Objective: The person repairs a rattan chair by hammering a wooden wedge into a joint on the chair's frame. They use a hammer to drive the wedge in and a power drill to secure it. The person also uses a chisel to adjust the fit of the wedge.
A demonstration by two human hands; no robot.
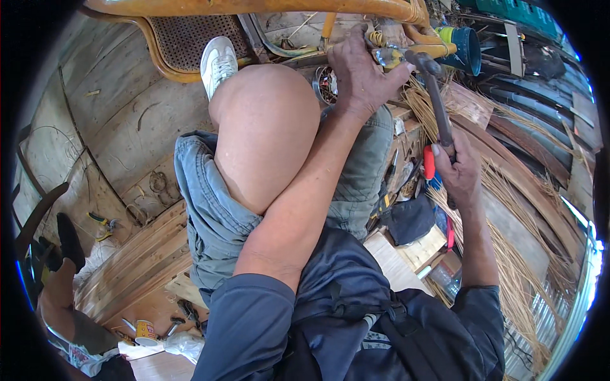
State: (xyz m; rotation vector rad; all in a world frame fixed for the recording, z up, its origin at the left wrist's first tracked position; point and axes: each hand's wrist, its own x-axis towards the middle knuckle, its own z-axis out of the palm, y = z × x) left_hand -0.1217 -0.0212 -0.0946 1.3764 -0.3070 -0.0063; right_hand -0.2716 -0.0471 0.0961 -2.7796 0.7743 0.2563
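Observation:
My left hand (361, 75) is closed around a screwdriver (389, 57) with a clear yellow handle, held against a joint of the rattan chair frame (433, 49). Its tip is hidden. In my right hand (460, 170) is a hammer (438, 101), gripped low on its dark handle. The hammer head lies just right of the screwdriver handle and my left thumb; whether they touch I cannot tell. Along the top runs the chair's bent, varnished rail, with a woven cane panel (197, 39) at left. Rattan binding wraps the joint near my left fingers.
My bent knee (270, 114) sits between the cane panel and my left arm. Long rattan strips (502, 254) lie at right, near a dark bucket (467, 52). A red-handled tool (429, 162) is beside my right hand. Pliers (101, 221) and another person's leg (58, 292) are at left.

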